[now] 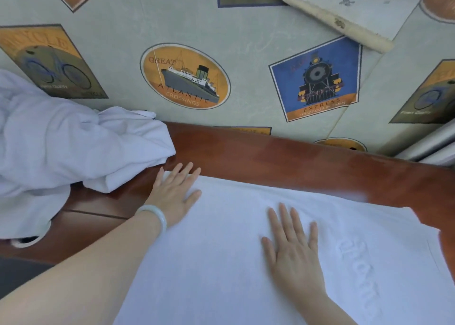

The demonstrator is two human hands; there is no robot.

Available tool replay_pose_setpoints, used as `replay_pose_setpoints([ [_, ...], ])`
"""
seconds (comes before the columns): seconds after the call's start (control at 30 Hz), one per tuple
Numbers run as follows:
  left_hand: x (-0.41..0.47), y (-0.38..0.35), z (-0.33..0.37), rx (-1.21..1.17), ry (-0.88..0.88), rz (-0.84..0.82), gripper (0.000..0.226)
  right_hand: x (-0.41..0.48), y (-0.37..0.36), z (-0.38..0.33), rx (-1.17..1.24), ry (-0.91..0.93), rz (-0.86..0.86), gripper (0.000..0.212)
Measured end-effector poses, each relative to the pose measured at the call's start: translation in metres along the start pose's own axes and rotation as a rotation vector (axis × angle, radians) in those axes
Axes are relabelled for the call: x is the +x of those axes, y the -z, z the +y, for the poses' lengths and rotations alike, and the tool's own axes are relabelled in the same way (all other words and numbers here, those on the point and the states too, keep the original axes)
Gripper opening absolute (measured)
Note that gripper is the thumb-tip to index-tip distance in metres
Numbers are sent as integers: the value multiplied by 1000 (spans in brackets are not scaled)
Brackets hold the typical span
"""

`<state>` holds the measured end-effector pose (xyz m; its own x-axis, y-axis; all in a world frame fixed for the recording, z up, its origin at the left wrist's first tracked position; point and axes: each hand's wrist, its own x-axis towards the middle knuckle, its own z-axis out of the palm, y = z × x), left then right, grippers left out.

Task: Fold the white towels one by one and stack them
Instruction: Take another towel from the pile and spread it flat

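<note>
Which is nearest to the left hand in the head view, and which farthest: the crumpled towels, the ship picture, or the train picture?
1. Crumpled towels, just to the left of the left hand.
2. Ship picture, straight ahead of it.
3. Train picture, ahead and off to the right.
</note>
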<state>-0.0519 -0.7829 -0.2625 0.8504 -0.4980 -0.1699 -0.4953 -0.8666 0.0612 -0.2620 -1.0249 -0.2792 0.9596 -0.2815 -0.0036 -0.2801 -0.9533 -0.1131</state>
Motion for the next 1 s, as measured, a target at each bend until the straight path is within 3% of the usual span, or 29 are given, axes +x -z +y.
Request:
replay_pose_setpoints([
  [0.2, -45, -13, 36, 7, -22, 134, 61, -1, 2, -2, 14, -27, -39, 64],
  [0.3, -79, -24, 25, -31, 22, 63, 66, 0, 1, 0, 6, -31, -57, 65],
  [0.5, -38, 0, -19, -70, 221, 24, 59, 0, 3, -1, 11, -32, -72, 65],
  [0.57, -45, 2, 1, -19, 153, 99, 60, 0, 5, -1, 27, -32, -77, 66],
  [0.67, -76, -15, 56, -32, -144, 138, 63, 1, 7, -5, 35, -36, -72, 65],
  [0.8, -69, -27, 62, -45, -17, 64, 71, 6, 8, 20, 105, 14, -85, 60],
  [0.93, -45, -23, 38, -15, 68, 66, 77, 4, 23, 123, 64, -368, 26, 57],
  [1.0, -40, -23, 35, -18, 88, 60, 77, 6, 32, 166, 11, -449, -16, 57],
])
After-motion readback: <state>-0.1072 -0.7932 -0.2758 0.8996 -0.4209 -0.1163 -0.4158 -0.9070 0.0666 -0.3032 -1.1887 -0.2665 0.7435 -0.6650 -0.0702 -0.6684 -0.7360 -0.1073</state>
